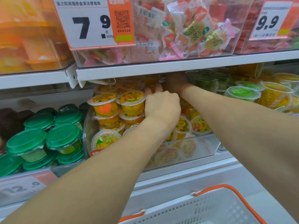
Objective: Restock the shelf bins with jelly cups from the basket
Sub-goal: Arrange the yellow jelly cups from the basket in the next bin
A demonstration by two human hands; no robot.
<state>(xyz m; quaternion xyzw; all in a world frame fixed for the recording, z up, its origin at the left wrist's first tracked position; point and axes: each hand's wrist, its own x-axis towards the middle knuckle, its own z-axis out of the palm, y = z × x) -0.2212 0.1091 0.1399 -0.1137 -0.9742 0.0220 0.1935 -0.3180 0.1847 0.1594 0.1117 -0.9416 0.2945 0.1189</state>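
Observation:
Orange-yellow jelly cups with printed film lids are piled in a clear shelf bin on the middle shelf. My left hand lies on the pile to the right of the top cups, with its fingers curled down around a cup that it mostly hides. My right hand reaches deeper into the same bin, into the shadow under the upper shelf, and its fingers are too dark to read. The grey basket with an orange rim stands below, at the lower right.
Green-lidded tubs fill the bin to the left. Green jelly cups and yellow ones sit to the right. The upper shelf edge hangs low over the bin, carrying a candy bin and a 7.9 price tag.

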